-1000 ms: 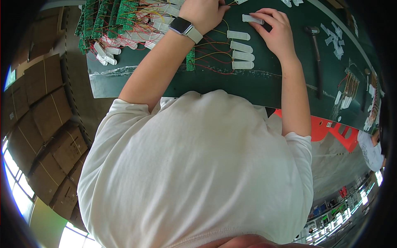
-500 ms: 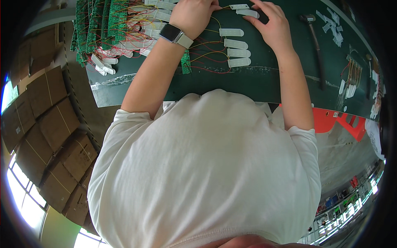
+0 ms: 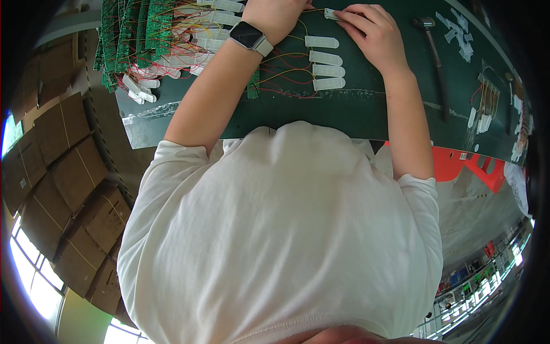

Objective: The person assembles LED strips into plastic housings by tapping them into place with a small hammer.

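In the head view, the right hand's [image 3: 375, 37] grip is nearly closed, fingertips pinching a small white piece [image 3: 330, 14] well in from the bench's [image 3: 321, 117] near edge, apparently steadying it. The left hand [image 3: 275, 18] is partly cut off (its grip I cannot tell). Four white tabs [image 3: 329, 70] lie nearer that edge, seemingly spaced against tangling.
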A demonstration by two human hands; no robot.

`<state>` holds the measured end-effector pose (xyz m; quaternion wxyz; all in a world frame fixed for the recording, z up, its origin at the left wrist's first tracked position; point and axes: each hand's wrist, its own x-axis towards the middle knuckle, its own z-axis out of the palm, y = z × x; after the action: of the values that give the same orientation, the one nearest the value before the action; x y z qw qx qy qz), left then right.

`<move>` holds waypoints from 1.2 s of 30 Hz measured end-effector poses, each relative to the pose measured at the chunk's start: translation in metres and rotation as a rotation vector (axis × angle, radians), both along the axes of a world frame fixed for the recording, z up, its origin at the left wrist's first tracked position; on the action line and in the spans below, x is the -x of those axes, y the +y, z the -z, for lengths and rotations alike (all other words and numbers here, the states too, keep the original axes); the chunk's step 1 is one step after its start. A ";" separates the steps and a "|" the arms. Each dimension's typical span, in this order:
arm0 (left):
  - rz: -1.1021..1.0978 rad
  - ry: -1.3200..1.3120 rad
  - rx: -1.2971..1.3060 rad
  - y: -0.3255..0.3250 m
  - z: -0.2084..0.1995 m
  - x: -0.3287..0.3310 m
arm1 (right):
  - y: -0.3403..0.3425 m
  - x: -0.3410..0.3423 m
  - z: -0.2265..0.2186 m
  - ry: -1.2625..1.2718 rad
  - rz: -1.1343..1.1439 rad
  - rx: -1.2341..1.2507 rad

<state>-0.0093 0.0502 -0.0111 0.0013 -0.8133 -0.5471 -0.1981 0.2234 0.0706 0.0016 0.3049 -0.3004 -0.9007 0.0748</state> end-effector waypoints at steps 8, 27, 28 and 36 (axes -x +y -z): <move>0.081 0.034 -0.005 0.003 -0.006 -0.003 | 0.001 -0.004 0.007 0.046 0.048 0.013; -0.167 -0.135 0.476 -0.005 -0.042 -0.019 | -0.006 0.001 0.003 -0.056 0.062 -0.117; -0.164 -0.133 0.477 -0.004 -0.039 -0.020 | -0.005 0.000 0.008 -0.040 0.063 -0.131; -0.155 -0.254 0.307 -0.004 -0.027 -0.021 | -0.005 0.000 0.002 -0.078 0.067 -0.110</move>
<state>0.0117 0.0459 0.0159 -0.1764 -0.7280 -0.6274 -0.2126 0.2236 0.0660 -0.0001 0.2880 -0.3158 -0.9041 0.0030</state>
